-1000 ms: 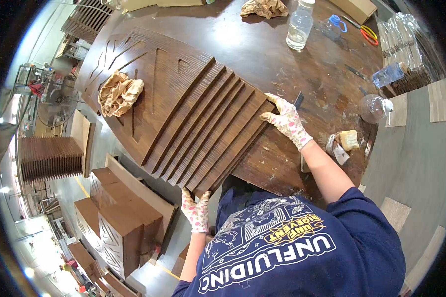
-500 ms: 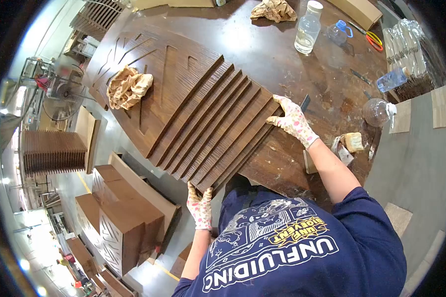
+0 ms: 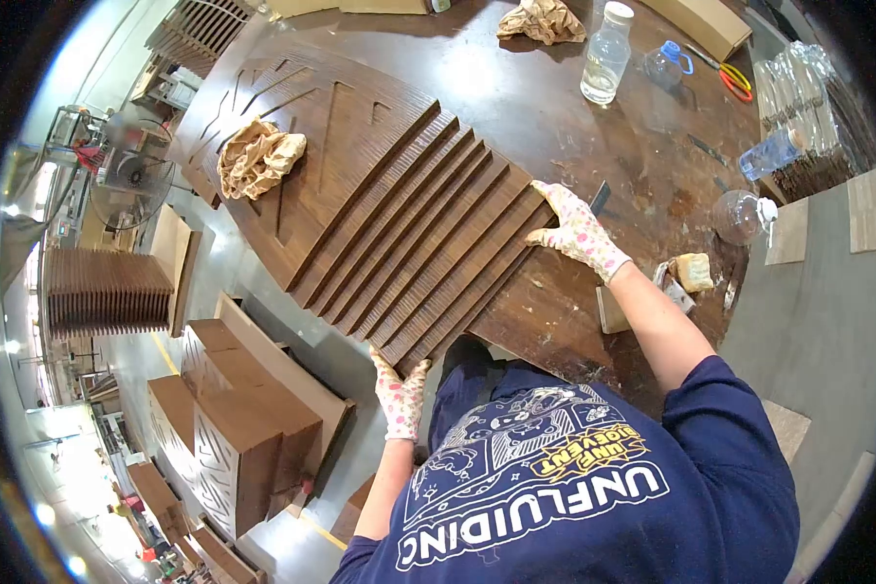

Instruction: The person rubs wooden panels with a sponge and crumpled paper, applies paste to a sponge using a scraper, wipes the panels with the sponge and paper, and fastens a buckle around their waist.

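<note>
Several dark brown wood-grain boards (image 3: 428, 234) lie overlapped in a stepped row on a larger grooved brown panel (image 3: 346, 131). My left hand (image 3: 399, 394), in a white glove with pink spots, grips the near end of the lowest boards, thumb and fingers around the edge. At the opposite end, my right hand (image 3: 579, 234), gloved alike, closes on the corner with its thumb on top. The fingertips under the boards are hidden. Crumpled brown paper (image 3: 261, 159) rests on the grooved panel.
The stained work table (image 3: 555, 321) carries a clear bottle (image 3: 605, 58), a small blue-capped bottle (image 3: 667, 63), red-and-yellow-handled scissors (image 3: 735, 80) and a yellowish block (image 3: 692, 273). Brown cartons (image 3: 253, 428) stand on the floor to the left, near a stack of boards (image 3: 107, 290) and a fan (image 3: 131, 175).
The boards' near end has shifted slightly up in view, with my left hand moving along with it. My right hand stays at its corner, moved only a little.
</note>
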Demonstrator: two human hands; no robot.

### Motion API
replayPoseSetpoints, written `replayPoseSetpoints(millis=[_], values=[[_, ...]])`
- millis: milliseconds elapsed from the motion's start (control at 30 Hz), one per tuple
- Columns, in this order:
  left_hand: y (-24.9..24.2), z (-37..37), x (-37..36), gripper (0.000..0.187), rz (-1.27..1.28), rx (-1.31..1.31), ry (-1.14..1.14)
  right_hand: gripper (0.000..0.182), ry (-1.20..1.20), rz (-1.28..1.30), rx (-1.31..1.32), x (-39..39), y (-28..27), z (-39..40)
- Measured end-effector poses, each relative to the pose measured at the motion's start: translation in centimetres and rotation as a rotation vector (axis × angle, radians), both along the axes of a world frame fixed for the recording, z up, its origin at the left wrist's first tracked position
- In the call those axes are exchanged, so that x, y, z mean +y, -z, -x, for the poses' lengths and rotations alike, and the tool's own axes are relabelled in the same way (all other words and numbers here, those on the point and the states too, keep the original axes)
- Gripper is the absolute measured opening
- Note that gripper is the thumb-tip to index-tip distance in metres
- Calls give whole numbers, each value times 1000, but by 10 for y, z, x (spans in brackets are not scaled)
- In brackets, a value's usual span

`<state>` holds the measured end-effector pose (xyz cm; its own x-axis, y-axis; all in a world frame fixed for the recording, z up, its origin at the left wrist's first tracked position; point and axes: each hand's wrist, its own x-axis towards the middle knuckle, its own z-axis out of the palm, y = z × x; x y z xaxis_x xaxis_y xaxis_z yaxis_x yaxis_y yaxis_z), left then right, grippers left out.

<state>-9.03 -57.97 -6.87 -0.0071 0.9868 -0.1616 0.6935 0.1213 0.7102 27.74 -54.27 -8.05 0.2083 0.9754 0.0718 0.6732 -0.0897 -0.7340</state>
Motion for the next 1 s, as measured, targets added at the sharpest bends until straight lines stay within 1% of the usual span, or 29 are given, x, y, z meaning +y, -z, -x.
replayPoseSetpoints(millis=[67,133,167,267,367,467,500,533,600,633,667,733,767,867,900,933,1000], values=[[1,2,4,96,38,-2,-4,78,27,3,36,2,-4,1],[18,11,4,92,-60,-63,41,76,23,25,97,2,-17,3],[24,14,4,90,-114,-96,61,73,35,-41,89,2,-12,3],[19,7,2,84,-113,-106,27,71,51,6,105,5,-13,2],[20,5,4,81,-111,-173,19,69,63,24,109,8,-17,2],[27,5,3,85,-112,-105,13,68,78,22,54,12,-6,-3],[35,8,3,87,-115,-23,-3,70,73,51,11,12,-9,-3],[33,5,3,88,-157,-29,19,71,63,25,-14,13,-5,-4],[21,-2,3,84,-39,32,-2,73,46,-50,7,13,5,-7],[18,-6,4,84,-68,-41,17,75,59,-92,-63,12,9,-6],[10,-7,1,83,-44,-31,47,75,63,-137,-115,13,19,-8],[11,-6,2,81,-46,-30,93,73,50,-80,41,15,8,-9],[17,-3,1,80,-59,-47,111,71,68,-59,63,15,4,-7],[24,11,6,83,11,26,221,72,118,-86,69,13,6,-2],[29,19,8,84,-20,-22,279,72,132,-86,76,13,8,0],[24,25,11,81,67,-84,304,72,162,-78,71,13,5,4],[3,38,23,79,159,-120,419,71,230,-58,58,10,-4,14]])
